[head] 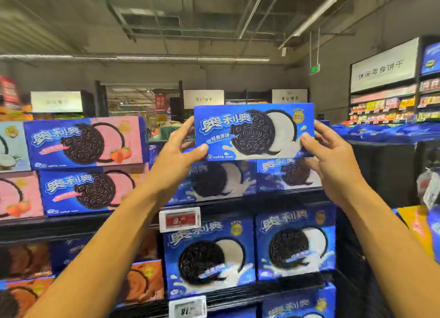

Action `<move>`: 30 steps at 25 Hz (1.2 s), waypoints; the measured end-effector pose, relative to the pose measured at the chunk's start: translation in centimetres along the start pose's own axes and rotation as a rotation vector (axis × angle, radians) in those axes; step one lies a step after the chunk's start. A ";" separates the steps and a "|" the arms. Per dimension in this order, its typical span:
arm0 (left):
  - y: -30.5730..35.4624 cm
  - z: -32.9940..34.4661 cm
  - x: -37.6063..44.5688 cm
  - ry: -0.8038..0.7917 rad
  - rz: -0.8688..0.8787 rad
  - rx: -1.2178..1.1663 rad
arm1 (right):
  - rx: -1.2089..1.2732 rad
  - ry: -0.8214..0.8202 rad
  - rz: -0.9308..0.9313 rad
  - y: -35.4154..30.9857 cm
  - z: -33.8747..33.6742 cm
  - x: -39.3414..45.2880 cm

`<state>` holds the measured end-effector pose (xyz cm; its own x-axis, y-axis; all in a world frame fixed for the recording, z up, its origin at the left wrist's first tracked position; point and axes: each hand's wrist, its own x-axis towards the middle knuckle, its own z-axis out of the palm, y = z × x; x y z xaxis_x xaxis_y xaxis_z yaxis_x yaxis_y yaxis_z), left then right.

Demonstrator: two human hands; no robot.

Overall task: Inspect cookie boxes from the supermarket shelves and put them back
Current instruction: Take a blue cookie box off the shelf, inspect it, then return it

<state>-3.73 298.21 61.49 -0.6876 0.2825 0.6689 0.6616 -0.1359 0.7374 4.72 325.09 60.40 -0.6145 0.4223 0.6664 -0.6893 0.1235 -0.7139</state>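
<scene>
Both hands clamp one blue cookie box (253, 131), held level above the top shelf row: the left hand (177, 155) grips its 9 o'clock end, the right hand (333, 160) its 3 o'clock end. Its lower edge overlaps the shelved boxes (221, 179) at 6 o'clock. Open air lies at 12 o'clock; pink boxes (85, 142) sit at 9 o'clock, apart.

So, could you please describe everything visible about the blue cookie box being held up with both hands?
The flat blue cardboard cookie box shows a dark sandwich cookie, white cream, a milk splash and white Chinese lettering. It is held upright, front toward the camera, above the top shelf's matching boxes. The left hand grips its left end, the right hand its right.
</scene>
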 end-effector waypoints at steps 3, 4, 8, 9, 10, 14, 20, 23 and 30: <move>0.4 3.6 3.5 -0.026 0.042 0.075 | -0.246 0.002 -0.075 -0.1 -2.9 4.3; 0.5 4.5 4.4 -0.025 0.045 0.104 | -0.357 -0.009 -0.099 -0.1 -3.8 5.6; -0.1 7.8 8.1 0.011 0.045 0.271 | -0.815 -0.045 -0.110 -0.6 -7.1 9.9; -0.2 8.5 8.9 0.007 0.043 0.324 | -0.912 -0.049 -0.095 -0.9 -7.8 10.8; -0.5 9.1 9.5 -0.002 0.037 0.370 | -1.000 -0.046 -0.075 -1.2 -8.4 11.5; -1.8 10.7 10.8 -0.056 -0.007 0.500 | -1.211 -0.058 0.002 -1.1 -9.8 13.2; -2.3 10.8 12.0 -0.062 -0.068 0.508 | -1.212 -0.089 0.023 0.2 -10.3 14.0; -2.2 11.1 12.1 -0.070 -0.076 0.534 | -1.207 -0.085 0.042 0.4 -10.3 14.4; -2.3 11.2 11.7 -0.093 -0.107 0.508 | -1.166 -0.133 0.044 0.8 -10.4 14.6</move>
<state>-9.92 312.46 66.61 -0.7452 0.3559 0.5639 0.6665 0.3690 0.6478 -0.82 340.73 67.34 -0.7121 0.3578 0.6040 0.0598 0.8881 -0.4557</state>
